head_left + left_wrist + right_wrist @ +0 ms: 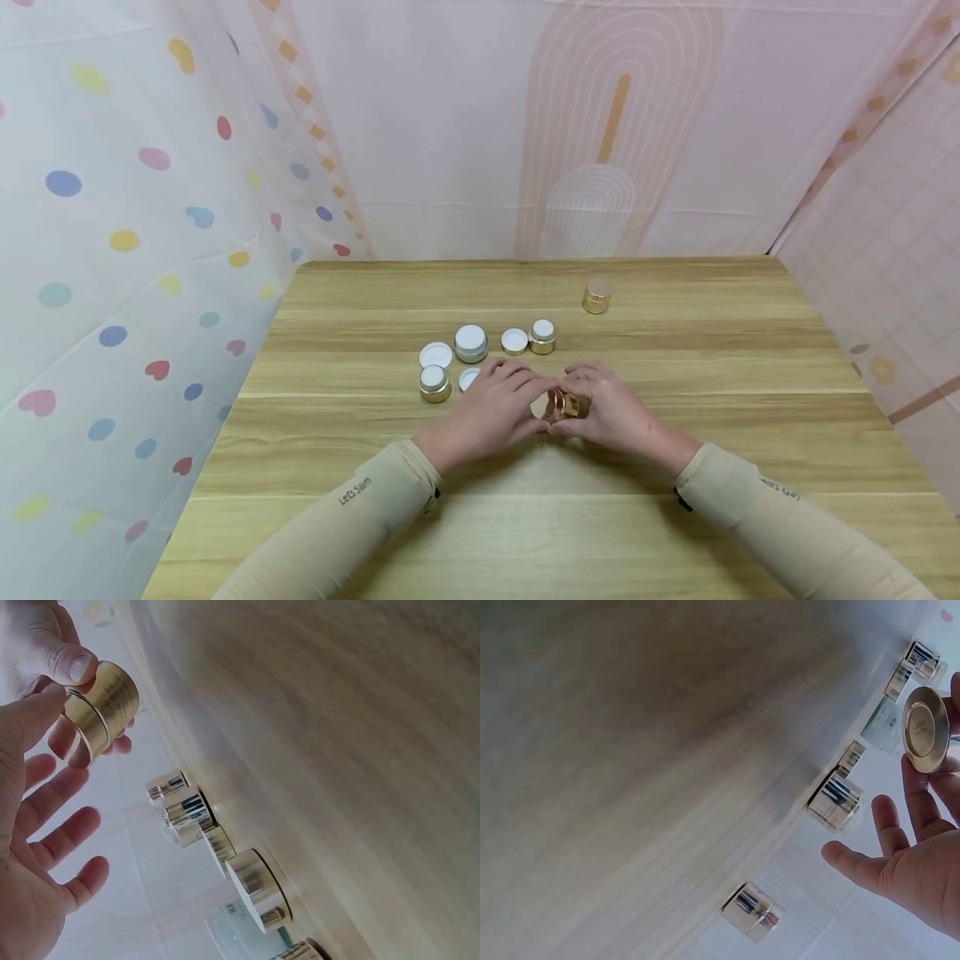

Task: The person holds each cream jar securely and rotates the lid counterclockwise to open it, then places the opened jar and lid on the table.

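Between both hands a gold cosmetic jar (pixel 572 406) is held tilted, its shiny lid (pixel 543 406) toward the left. The left hand (pixel 497 410) pinches the lid end between thumb and index finger; its other fingers spread out in the left wrist view. Thumb and fingers of the right hand (pixel 609 412) grip the jar's body. Its round base (pixel 922 730) faces the right wrist camera. Just beyond the left hand lies an upturned lid (pixel 468 378), partly covered by that hand. Left of it stands a gold jar (pixel 435 385) with a white top.
A pale glass jar (pixel 471 345), two upturned lids (pixel 436 355) (pixel 514 341) and another white-topped gold jar (pixel 542 337) stand beyond the hands. Farther back at the right is a gold-lidded jar (pixel 597 297). Patterned cloth (pixel 435 125) hangs behind the wooden table (pixel 750 350).
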### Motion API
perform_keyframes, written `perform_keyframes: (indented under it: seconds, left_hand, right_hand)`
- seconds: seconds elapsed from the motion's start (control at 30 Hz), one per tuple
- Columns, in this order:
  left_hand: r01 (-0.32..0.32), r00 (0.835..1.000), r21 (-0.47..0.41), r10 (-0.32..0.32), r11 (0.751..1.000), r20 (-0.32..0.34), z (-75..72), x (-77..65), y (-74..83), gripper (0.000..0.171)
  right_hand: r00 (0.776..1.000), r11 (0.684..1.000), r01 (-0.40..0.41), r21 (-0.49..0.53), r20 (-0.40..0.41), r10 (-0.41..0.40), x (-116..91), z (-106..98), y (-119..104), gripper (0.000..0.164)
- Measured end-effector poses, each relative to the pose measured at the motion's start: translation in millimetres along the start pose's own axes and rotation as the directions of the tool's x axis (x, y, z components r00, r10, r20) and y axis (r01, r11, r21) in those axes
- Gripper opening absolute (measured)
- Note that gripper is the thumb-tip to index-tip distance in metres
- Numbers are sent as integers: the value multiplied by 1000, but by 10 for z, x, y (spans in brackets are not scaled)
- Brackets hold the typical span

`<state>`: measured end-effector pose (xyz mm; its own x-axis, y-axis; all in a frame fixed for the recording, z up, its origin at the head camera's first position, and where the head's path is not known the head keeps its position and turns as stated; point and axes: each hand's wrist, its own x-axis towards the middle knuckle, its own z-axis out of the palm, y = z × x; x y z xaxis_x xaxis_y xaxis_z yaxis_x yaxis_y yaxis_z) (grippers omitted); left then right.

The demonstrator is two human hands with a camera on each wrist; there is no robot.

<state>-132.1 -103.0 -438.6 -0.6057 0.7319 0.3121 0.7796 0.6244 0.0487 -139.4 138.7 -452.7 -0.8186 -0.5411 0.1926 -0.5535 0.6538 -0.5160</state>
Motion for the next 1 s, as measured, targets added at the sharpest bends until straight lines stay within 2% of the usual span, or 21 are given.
perform_keyframes:
  seconds: [0.13,0.23,0.3,0.4,0.47,0.53,0.63,0.77,1.0]
  left_hand:
    - [-46,999,5,46,999,-26,1,-11,-1,64]
    - [-87,994,41,89,995,-66,-8,-5,11,60]
    - [-79,994,57,83,995,-69,-10,3,17,55]
    - [-39,998,54,42,998,-45,-5,6,13,52]
    - [-19,999,39,20,999,-25,0,2,6,57]
    - [-27,999,36,27,999,-18,4,-4,4,62]
    - [-66,997,61,69,996,-41,13,-5,9,66]
    - [-103,989,100,112,990,-96,27,1,13,58]
    - [-81,987,102,94,991,-131,37,-12,-21,43]
  right_hand:
    - [1000,1000,4,11,1,-4,-3,11,8,61]
    - [1000,1000,7,24,-3,-7,-2,15,12,56]
    - [1000,1000,6,27,-5,-6,-4,17,11,55]
    - [1000,1000,5,18,-1,-5,-2,21,8,55]
    - [1000,1000,2,13,0,-2,0,26,5,55]
    - [1000,1000,4,13,-2,-4,3,29,2,53]
    - [1000,1000,14,24,-12,-14,10,34,-2,50]
    - [1000,999,25,32,-18,-25,15,40,-3,50]
    - [1000,999,0,35,-30,1,17,41,15,51]
